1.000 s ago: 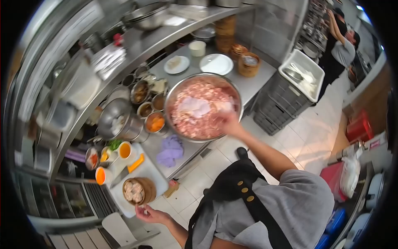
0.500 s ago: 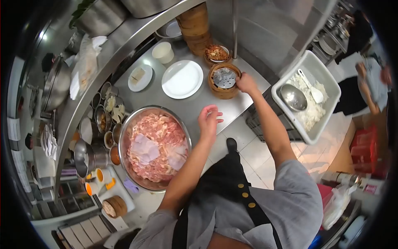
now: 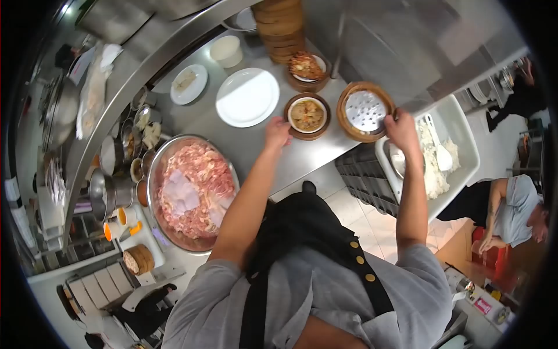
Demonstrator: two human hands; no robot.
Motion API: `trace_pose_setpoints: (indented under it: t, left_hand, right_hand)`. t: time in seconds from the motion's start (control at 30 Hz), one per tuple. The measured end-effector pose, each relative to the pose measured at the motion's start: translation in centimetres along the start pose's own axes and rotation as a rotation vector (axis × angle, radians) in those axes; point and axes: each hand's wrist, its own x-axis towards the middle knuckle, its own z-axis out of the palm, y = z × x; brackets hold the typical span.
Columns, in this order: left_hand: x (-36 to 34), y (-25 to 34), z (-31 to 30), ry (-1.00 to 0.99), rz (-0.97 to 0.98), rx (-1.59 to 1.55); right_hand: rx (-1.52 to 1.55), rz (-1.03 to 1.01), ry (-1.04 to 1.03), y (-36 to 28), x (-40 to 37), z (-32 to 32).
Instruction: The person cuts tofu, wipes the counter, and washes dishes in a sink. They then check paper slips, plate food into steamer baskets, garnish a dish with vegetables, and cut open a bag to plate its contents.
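Note:
My right hand (image 3: 400, 129) grips the edge of a bamboo steamer tier (image 3: 344, 124) fitted with a perforated metal plate (image 3: 365, 110). This tier is raised and tilted beyond the counter's right side. At the counter, my left hand (image 3: 278, 134) has its fingers curled at the left rim of another bamboo steamer (image 3: 318, 134). Inside that one sits a white bowl of brownish food (image 3: 307, 115). Just behind it, a heaped dish of reddish food (image 3: 306, 66) rests on a further steamer.
A steel bowl of raw meat (image 3: 192, 192) stands left of my arm. White plates (image 3: 247, 97), a tub (image 3: 226, 52) and stacked steamers (image 3: 280, 32) line the counter. At right is a bin of rice (image 3: 437, 180) with a white paddle. Co-workers stand farther off, one at right (image 3: 511, 206).
My right hand has lifted the upper steamer tier off to the right, uncovering the bowl of food below. My left hand has moved forward to the lower steamer's rim.

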Motion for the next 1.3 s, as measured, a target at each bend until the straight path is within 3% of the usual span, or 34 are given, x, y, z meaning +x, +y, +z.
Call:
trace_pose_setpoints:
  t: [0.03,0.1,0.13,0.2,0.27,0.4,0.47,0.67,0.7,0.73,0.8,0.9,0.97,1.03,1.1,1.17,1.2,1.23,1.3]
  left_hand:
    - [0.4,-0.3,0.2,-0.028,-0.005,0.005]
    - [0.7,-1.1,0.6,0.346,0.632,0.437]
    - [-1.0,-0.4,1.2,0.332,0.631,0.439]
    - [-6.6,3.2,1.1,0.024,0.793,0.463]
    - [-9.1,3.5,2.1,-0.072,1.091,0.634]
    - [-11.7,4.2,2.3,-0.123,1.119,0.731]
    - [-12.7,4.2,1.0,-0.156,0.991,1.004]
    - [-13.7,3.4,-3.2,0.017,0.806,1.153]
    - [-14.4,3.5,-4.3,0.057,0.831,1.147]
    - [-15.6,4.6,-5.5,0.025,0.72,1.121]
    - [-16.6,4.5,-7.7,0.116,0.636,1.092]
    - [-20.3,5.8,-11.9,0.241,0.578,0.974]
    - [-22.4,5.4,-14.6,0.368,0.571,0.941]
    - [-24.7,5.2,-18.1,0.439,0.52,0.869]
    - [-27.3,3.8,-22.3,0.491,0.458,0.797]
    - [-29.8,1.7,-26.9,0.633,0.521,0.737]
    - [-31.1,0.3,-29.4,0.685,0.529,0.717]
    - [-32.4,-1.1,-32.0,0.735,0.545,0.7]
    - [-34.9,-4.4,-37.1,0.786,0.549,0.712]
  right_hand:
    - [-0.057,-0.012,0.009,-0.4,-1.1,-0.5]
    - [-0.018,0.072,-0.034,0.9,-2.2,-0.4]
    - [-0.039,0.043,-0.017,1.1,-2.8,-0.4]
    - [0.019,0.056,-0.045,1.7,-4.2,0.5]
    - [0.047,0.059,-0.105,0.4,-5.7,1.1]
    - [0.12,-0.046,-0.238,-2.4,-7.9,3.8]
    - [0.133,-0.103,-0.29,-4.1,-8.8,4.9]
    - [0.03,-0.282,-0.393,-9.7,-9.8,6.8]
    - [0.017,-0.36,-0.327,-10.2,-10.0,7.6]
    - [0.146,-0.192,-0.494,-11.2,-9.8,8.4]
    - [0.205,-0.572,-0.467,-12.7,-9.3,10.3]
    - [0.069,-0.594,-0.494,-16.4,-10.5,12.4]
    - [0.153,-0.636,-0.591,-20.1,-12.8,12.7]
    - [0.034,-0.797,-0.59,-23.7,-15.3,13.6]
    - [0.044,-0.745,-0.713,-28.1,-19.6,14.3]
    - [0.168,-0.929,-0.687,-29.6,-21.7,19.0]
    - [0.09,-0.943,-0.748,-32.2,-24.9,18.6]
    - [0.054,-0.812,-0.879,-35.4,-29.0,17.3]
    - [0.134,-1.045,-0.851,-36.3,-32.6,23.8]
